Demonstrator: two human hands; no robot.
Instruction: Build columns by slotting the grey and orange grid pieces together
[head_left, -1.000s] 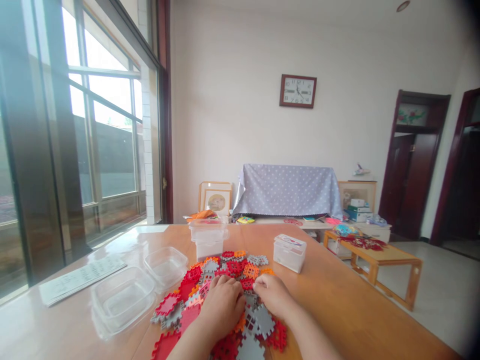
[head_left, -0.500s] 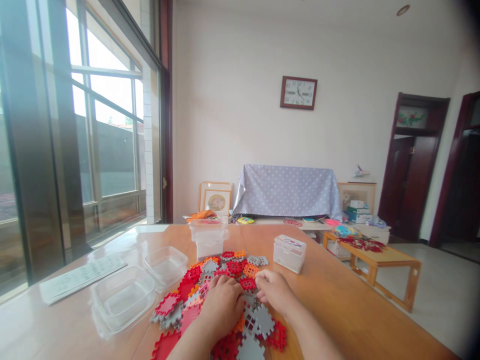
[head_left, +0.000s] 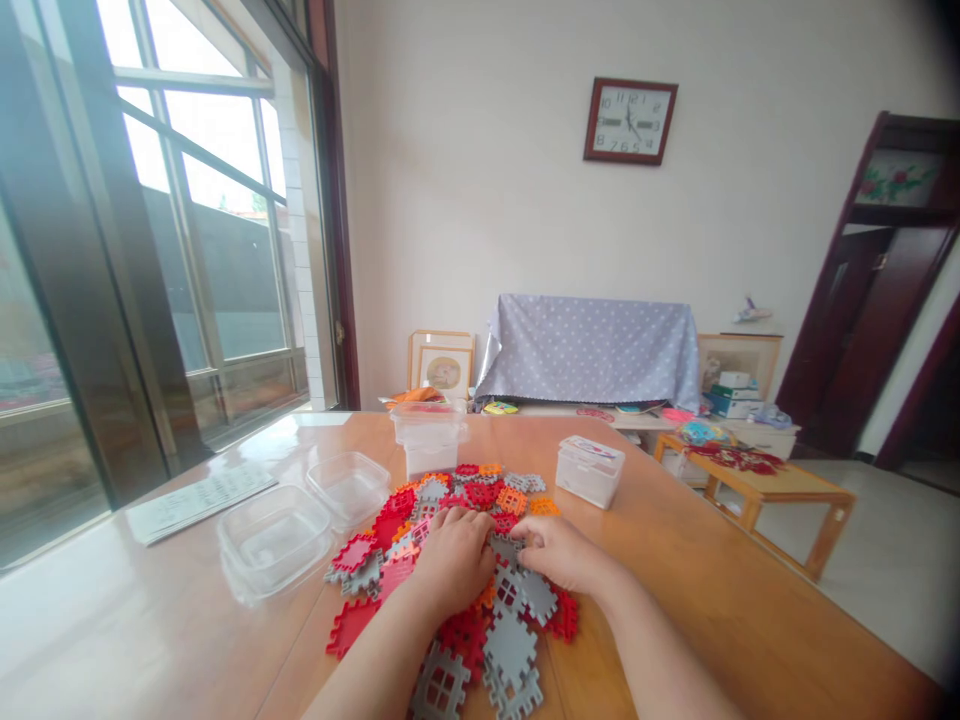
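A heap of red, orange and grey interlocking plastic tiles (head_left: 465,560) lies on the wooden table (head_left: 712,600) in front of me. My left hand (head_left: 454,560) rests knuckles up on the heap, fingers curled down onto the tiles. My right hand (head_left: 559,550) is beside it, fingertips pinched on a grey tile (head_left: 508,547) at the middle of the heap. The two hands nearly touch. What the left fingers grip, if anything, is hidden under the hand.
Two shallow clear tubs (head_left: 274,540) (head_left: 349,487) stand left of the heap, beside a printed sheet (head_left: 199,500). A taller clear tub (head_left: 429,440) and a small lidded white box (head_left: 589,470) stand behind it. A low wooden table (head_left: 757,480) is off to the right.
The view tilted down and nearer, showing more tiles close to me. Both hands stayed on the heap, shifting slightly; the right fingers now pinch a grey tile.
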